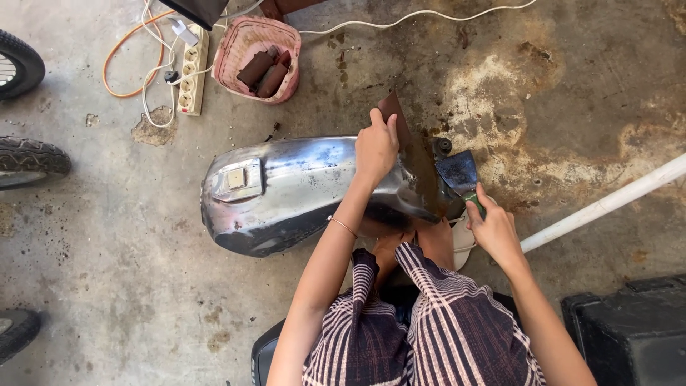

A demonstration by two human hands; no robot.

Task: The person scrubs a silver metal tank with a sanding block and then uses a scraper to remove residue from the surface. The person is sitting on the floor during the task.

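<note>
— Where the fuel tank (286, 193) lies on its side on the concrete floor (128, 286), what do the hands hold?

— Left hand (376, 149) is closed on a brown sheet of sandpaper (395, 118), pressed against the tank's bare metal. Right hand (493, 230) is clamped on the green handle of a scraper (459, 174), blade touching the tank's rusty end.

— Surroundings?

— Pink basket (259, 58) with brown blocks and a power strip (193, 71) lie well beyond the tank; a white pipe (607, 204) runs beside the right hand.
</note>
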